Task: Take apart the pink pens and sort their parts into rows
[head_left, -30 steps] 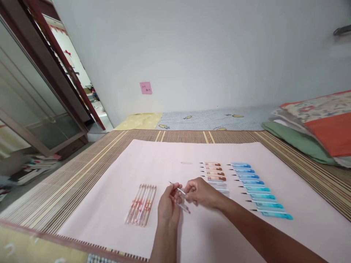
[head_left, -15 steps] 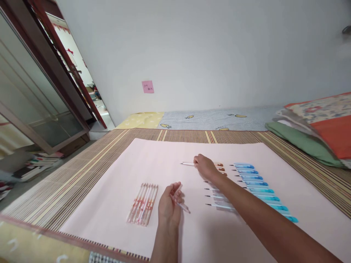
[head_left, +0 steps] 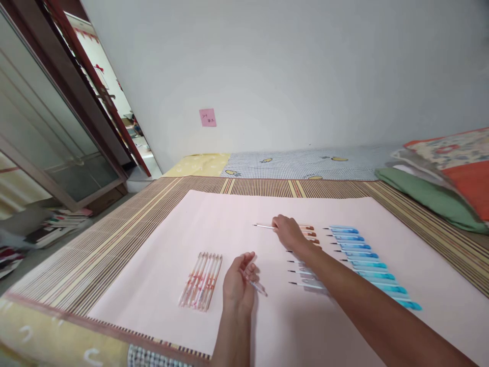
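We've a striped mat (head_left: 114, 229), w/ a pale pink sheet (head_left: 164, 244) on it. On that, R side: our col. of blue pens (head_left: 376, 264); L side: clear pink-patterned pens (head_left: 200, 282); btwn: brown pens (head_left: 308, 234), partly hidden. Our L hand (head_left: 237, 284), fingers half curled, loosely holds a clear pen barrel (head_left: 259, 286). Our R hand (head_left: 287, 232), fingers pinched tight, has a white refill (head_left: 264, 227), dark tip pointing L, near brown pens; can't tell if it's touching sheet.
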{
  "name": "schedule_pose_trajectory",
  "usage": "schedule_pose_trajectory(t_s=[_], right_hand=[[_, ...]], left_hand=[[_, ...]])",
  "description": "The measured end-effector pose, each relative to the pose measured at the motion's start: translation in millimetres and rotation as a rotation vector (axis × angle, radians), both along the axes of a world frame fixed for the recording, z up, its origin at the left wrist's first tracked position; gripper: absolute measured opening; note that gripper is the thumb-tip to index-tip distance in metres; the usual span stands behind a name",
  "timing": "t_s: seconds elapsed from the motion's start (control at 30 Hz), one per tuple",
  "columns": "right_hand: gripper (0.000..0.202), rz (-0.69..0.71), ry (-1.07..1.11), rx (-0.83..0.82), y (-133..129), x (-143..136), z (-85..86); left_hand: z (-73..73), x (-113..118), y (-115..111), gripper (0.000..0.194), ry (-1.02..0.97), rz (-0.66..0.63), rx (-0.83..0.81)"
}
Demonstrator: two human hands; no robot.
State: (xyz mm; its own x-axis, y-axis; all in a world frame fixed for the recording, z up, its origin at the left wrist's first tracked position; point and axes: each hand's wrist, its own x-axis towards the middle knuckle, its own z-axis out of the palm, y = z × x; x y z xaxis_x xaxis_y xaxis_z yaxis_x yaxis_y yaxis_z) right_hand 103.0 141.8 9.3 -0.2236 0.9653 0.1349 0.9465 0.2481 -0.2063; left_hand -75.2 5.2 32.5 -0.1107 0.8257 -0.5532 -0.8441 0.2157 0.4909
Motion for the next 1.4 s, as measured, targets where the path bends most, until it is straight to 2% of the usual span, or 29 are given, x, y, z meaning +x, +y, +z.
schedule_pose_trajectory(t_s=[0.23, 0.5, 0.67, 0.8, 1.03, 1.2, 1.4], right_hand=[[0.019, -0.010, 0.077, 0.063, 2.9, 10.7, 3.9], [0.020, 0.005, 0.072, 0.014, 4.9, 27.5, 11.6], [0.016, 0.108, 0.030, -0.044, -4.4, 15.2, 10.3], [0.017, 0.157, -0.008, -0.070, -12.5, 6.3, 5.4], [0.018, 0.133, -0.108, -0.046, -16.5, -6.0, 5.9], [0.023, 0.103, -0.160, 0.007, -9.0, -17.9, 11.7], [0.027, 0.098, -0.195, 0.031, -1.0, -23.6, 3.7]], left_hand=[[-3.8, -0.6, 0.2, 0.011, -0.008, -0.017, 0.008], [-0.6, 0.9, 0.3, 0.011, -0.013, -0.032, 0.004], [0.7, 1.2, 0.6, 0.016, -0.006, -0.038, 0.001], [0.3, 1.0, 0.5, 0.011, 0.001, -0.037, 0.006], [-2.0, 0.0, 1.0, 0.004, -0.014, -0.053, 0.019], [-0.3, 1.0, 0.6, 0.010, -0.025, -0.044, 0.013], [3.0, 0.3, 0.2, 0.017, -0.028, -0.042, 0.000]])
